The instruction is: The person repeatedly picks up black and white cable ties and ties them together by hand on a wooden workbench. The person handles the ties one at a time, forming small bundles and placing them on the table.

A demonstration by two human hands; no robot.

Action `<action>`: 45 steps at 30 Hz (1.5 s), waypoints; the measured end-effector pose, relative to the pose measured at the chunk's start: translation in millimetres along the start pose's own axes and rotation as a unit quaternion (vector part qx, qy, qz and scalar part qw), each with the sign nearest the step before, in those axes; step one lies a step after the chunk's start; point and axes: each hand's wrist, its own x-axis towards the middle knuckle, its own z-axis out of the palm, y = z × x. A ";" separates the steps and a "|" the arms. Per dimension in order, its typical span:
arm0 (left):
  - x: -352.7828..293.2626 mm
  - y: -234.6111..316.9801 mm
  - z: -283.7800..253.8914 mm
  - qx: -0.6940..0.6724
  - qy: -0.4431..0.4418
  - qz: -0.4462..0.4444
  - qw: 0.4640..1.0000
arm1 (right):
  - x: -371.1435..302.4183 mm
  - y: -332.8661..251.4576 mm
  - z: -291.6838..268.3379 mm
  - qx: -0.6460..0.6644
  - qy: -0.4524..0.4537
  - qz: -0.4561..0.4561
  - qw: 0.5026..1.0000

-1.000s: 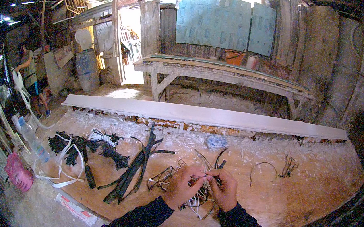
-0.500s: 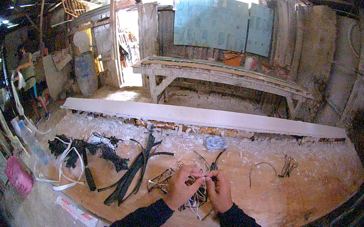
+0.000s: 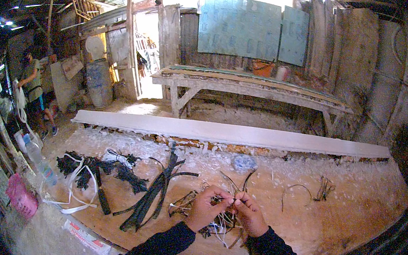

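Note:
My left hand (image 3: 205,209) and my right hand (image 3: 251,215) meet over the wooden board, fingertips pinched close together. Between them a thin dark strand shows, and its small details are covered by the fingers. A dark curved strip (image 3: 246,181) sticks up just beyond my right fingers; whether it is part of the held strand I cannot tell. Under and around both hands lies a tangled pile of white and dark cords (image 3: 222,229), partly hidden. Left of my left hand, long flat black strips (image 3: 148,199) lie crossed in a bundle.
Farther left are black frayed pieces (image 3: 130,178), a dark-handled tool (image 3: 103,200) and a white strap (image 3: 72,185). A blue-white lump (image 3: 243,163) sits near the white ledge (image 3: 233,134). Thin dark strands (image 3: 325,189) lie at right. A person (image 3: 33,83) stands far left.
My right hand has turned slightly, its fingers closing in over the strand beside my left fingertips. The whole view has shifted a little. At far left, the person's arm has changed position.

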 end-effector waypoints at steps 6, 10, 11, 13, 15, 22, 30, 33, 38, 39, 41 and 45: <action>0.5 7.1 1.4 0.017 -0.008 0.008 1.000 | -0.2 -2.7 1.5 0.079 -0.026 0.011 0.996; 1.1 5.4 0.6 0.103 -0.006 0.075 0.992 | -0.6 -2.1 -0.9 0.039 -0.002 -0.011 0.999; 1.1 4.3 0.6 0.124 -0.003 0.097 0.987 | -0.3 -1.9 -1.3 0.013 0.009 -0.021 1.000; 0.7 1.7 0.7 0.106 0.002 0.096 0.990 | 0.3 -0.6 -1.1 -0.017 0.038 -0.032 0.999; 0.6 -1.2 1.1 0.094 0.003 0.100 0.991 | 0.8 0.2 -0.2 -0.037 0.066 -0.043 0.996; -1.8 -8.7 4.2 0.077 -0.007 0.065 0.995 | -0.7 -4.2 3.6 -0.057 0.135 -0.038 0.988; -3.0 -7.4 3.8 0.043 0.013 -0.033 0.998 | -1.3 -1.9 3.8 -0.078 0.115 -0.052 0.989; -1.1 -3.3 2.7 0.100 0.009 0.002 0.995 | 0.1 -0.9 0.6 -0.143 0.115 -0.084 0.979; -0.7 3.0 0.8 0.021 -0.028 -0.067 0.997 | 0.6 -2.6 1.8 -0.135 0.126 -0.105 0.977; -0.5 3.4 -0.3 0.005 -0.038 -0.082 0.996 | -0.1 -3.0 3.2 -0.116 0.115 -0.092 0.982; 2.5 2.5 -3.8 -0.041 -0.075 -0.101 0.991 | -2.5 -3.4 5.7 -0.089 0.093 -0.074 0.989; 7.0 -3.1 -8.8 -0.050 -0.108 -0.131 0.984 | -3.9 -1.6 4.3 -0.079 0.086 -0.056 0.992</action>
